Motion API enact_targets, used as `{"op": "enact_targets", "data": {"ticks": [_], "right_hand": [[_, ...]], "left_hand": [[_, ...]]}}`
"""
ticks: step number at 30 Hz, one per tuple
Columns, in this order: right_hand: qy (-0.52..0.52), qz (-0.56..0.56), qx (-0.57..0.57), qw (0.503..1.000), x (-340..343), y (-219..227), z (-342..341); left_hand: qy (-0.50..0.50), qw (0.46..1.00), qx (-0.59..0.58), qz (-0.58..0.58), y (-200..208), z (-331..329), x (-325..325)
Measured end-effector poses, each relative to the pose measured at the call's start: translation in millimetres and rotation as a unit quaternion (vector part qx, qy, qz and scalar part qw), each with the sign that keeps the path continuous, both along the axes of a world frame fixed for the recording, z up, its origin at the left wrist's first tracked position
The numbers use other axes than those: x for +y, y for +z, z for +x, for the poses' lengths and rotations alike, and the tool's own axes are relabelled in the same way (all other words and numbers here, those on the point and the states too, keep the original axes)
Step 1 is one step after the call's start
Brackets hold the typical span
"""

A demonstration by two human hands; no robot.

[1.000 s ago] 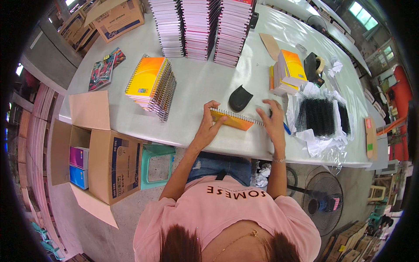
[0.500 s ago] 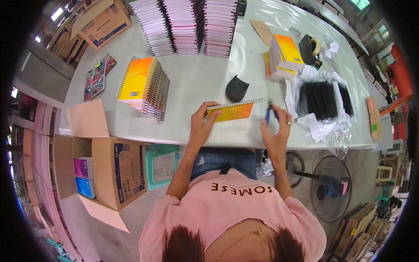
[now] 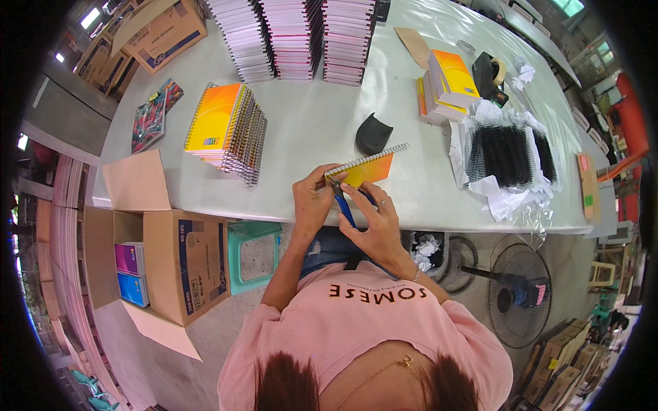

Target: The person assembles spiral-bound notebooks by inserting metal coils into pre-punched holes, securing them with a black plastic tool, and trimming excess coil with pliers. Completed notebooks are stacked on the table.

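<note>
My left hand [image 3: 314, 198] grips one end of a yellow-orange notebook [image 3: 370, 171] held up on edge. A spiral wire [image 3: 384, 153] runs along its top and sticks out past the far right end. In my right hand [image 3: 375, 226] are blue-handled pliers [image 3: 343, 203], with fingers around the handles. The pliers' jaws meet the notebook's left end by my left fingertips; whether they are closed on the wire is too small to tell. Just beyond the notebook lies a black curved piece [image 3: 374, 133].
Spiral-bound yellow notebooks [image 3: 214, 123] are stacked at left, unbound ones [image 3: 452, 75] at right. Black wire coils [image 3: 504, 157] lie on white paper at right. Tall stacks of bound books [image 3: 295, 41] stand behind. An open carton [image 3: 199, 267] is at lower left, a fan [image 3: 519, 294] at lower right.
My right hand has brought the pliers leftward from beside the notebook's right end to its left end. The notebook has tilted, its right end now higher.
</note>
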State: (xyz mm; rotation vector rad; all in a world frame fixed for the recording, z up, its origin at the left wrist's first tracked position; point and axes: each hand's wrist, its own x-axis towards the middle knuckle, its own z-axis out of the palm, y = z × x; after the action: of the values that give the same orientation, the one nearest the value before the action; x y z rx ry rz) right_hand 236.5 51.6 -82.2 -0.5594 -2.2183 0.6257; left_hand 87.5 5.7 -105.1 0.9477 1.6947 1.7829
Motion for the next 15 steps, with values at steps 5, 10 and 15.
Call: {"op": "enact_targets", "data": {"ticks": [5,10,15], "right_hand": [[0.004,0.003,0.019,1.0,-2,-3,-2],[0.107,-0.293,0.031,0.95,-3,10,3],[0.228,-0.791,0.121,0.555,17,32,2]], "left_hand": [[0.013,1.0,-0.013,-0.008,-6,1,-3],[0.029,0.997,0.061,-0.035,8,5,-6],[0.052,0.991,0.12,-0.02,10,11,-10]]}}
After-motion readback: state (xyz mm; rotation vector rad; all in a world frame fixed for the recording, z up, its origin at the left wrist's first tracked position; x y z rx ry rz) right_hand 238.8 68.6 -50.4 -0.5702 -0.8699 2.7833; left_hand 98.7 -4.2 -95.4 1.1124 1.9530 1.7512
